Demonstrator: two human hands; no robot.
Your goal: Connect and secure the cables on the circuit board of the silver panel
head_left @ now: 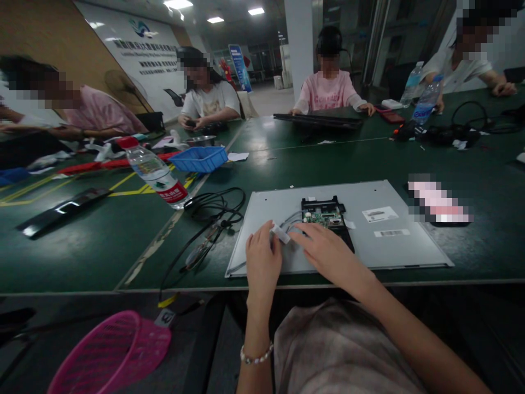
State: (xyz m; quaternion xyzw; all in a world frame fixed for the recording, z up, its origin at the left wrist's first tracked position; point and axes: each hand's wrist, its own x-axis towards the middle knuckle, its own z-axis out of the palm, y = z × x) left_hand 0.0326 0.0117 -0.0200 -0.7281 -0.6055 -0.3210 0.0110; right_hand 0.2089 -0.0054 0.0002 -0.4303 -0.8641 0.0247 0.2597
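Observation:
On the table in front of me lies a flat grey metal display panel (324,261) with a black bracket (348,239) and a green circuit board (324,218) on it. A thin grey cable (292,216) runs from the board toward a small white strip (281,233), perhaps tape or a tag. My left hand (263,246) pinches that strip at the panel's left part. My right hand (328,249) reaches over the bracket's lower edge, its fingers extended close to the strip and cable. Whether its fingertips grip anything is hard to make out.
Left of the panel are a coiled black cable (219,205), glasses (199,251), a tilted-looking water bottle (158,175) and a blue tray (200,158). A phone (438,202) lies right. A pink basket (110,350) stands below the table edge. Several people sit around the table.

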